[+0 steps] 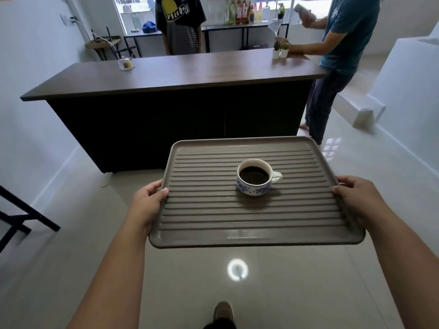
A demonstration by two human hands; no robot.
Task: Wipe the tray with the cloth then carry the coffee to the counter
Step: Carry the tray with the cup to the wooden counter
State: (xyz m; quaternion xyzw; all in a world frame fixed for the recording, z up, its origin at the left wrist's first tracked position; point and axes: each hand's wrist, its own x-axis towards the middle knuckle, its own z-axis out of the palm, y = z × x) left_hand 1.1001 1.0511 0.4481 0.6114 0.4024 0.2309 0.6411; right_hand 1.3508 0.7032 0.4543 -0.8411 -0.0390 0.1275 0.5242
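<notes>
I hold a grey-brown ribbed tray level in the air over the floor. My left hand grips its left rim, thumb on top. My right hand grips the right rim the same way. A white cup with a blue flower pattern, full of dark coffee, stands upright a little right of the tray's middle, handle pointing right. The dark wooden counter lies ahead, beyond the tray's far edge. No cloth is in view.
A person in a teal shirt leans on the counter's right end by two small potted plants. Another person stands behind the counter. A small glass dome sits on its left part. A black table leg stands at left.
</notes>
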